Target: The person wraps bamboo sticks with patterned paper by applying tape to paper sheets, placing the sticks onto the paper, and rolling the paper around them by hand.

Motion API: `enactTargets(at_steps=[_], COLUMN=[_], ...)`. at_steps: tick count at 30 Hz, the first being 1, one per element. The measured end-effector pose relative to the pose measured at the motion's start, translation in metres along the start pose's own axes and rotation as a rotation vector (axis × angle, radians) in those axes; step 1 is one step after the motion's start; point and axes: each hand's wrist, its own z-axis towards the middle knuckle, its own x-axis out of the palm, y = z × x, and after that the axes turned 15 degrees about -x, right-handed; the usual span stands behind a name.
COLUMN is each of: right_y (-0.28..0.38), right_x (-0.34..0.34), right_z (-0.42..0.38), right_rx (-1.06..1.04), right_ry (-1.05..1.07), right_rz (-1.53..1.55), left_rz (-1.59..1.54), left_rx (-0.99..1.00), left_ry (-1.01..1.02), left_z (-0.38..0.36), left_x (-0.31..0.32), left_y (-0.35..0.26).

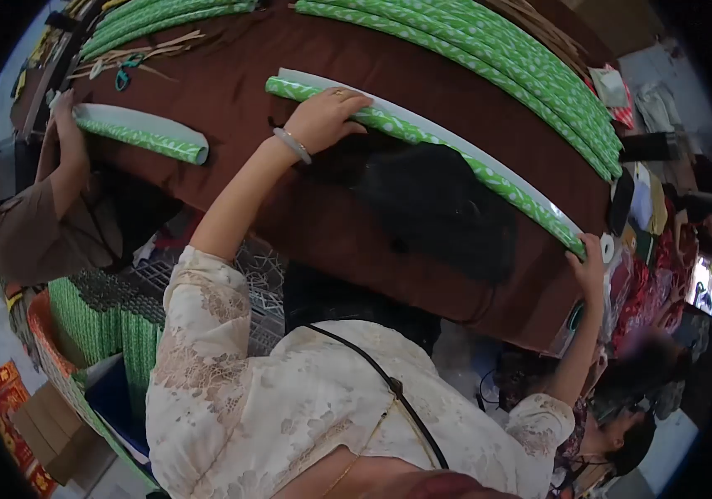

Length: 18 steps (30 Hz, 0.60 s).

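My left hand (pixel 327 116), with a bangle at the wrist, lies over a green-and-white patterned roll (pixel 497 179) near its left end, fingers curled on it. At the roll's right end, my right hand (pixel 590 262) grips the edge between thumb and fingers. The roll runs slantwise over the brown-covered table (pixel 231 91), with a white strip of its sheet showing along the far side. A dark, cloth-like thing (pixel 447 208) lies on the near side of the roll, between my arms.
Long green rolls (pixel 489 71) lie along the far side. At left, a co-worker (pixel 48 208) has their hands at a shorter green roll (pixel 140 141). Thin strips (pixel 144 62) lie at the upper left. A basket (pixel 44 333) of green pieces stands lower left. Other people are at right.
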Motion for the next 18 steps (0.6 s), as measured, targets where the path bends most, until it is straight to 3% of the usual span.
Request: enactTargets(at_steps=[2, 3, 4, 7, 8, 9, 12, 18], right_y=[0.043, 0.030, 0.036, 0.066, 0.077, 0.096, 0.155, 0.267], right_x=[-0.017, -0.016, -0.020, -0.039, -0.037, -0.035, -0.012, 0.078], right_z=[0.017, 0.013, 0.021, 0.058, 0.075, 0.099, 0.171, 0.299], right_rx=[0.105, -0.004, 0.033, -0.014, -0.026, -0.102, -0.246, -0.360], right_ry=[0.082, 0.052, 0.074, 0.036, 0.015, -0.004, -0.003, 0.140], right_rz=[-0.080, -0.194, -0.154, 0.068, 0.092, 0.059, 0.166, 0.464], left_rz=[-0.052, -0.102, -0.155, -0.218, -0.475, -0.477, -0.566, -0.866], left_rx=[0.011, 0.023, 0.038, -0.239, -0.438, -0.443, -0.546, -0.639], left_ry=[-0.076, -0.137, -0.198, -0.473, -0.470, -0.478, -0.175, 0.078], left_z=[0.000, 0.001, 0.002, 0.010, 0.011, 0.012, 0.010, 0.000], left_x=[-0.005, -0.014, -0.025, -0.051, -0.054, -0.055, -0.037, -0.055], left_y=[-0.001, 0.000, 0.003, 0.051, 0.070, 0.091, 0.142, 0.137])
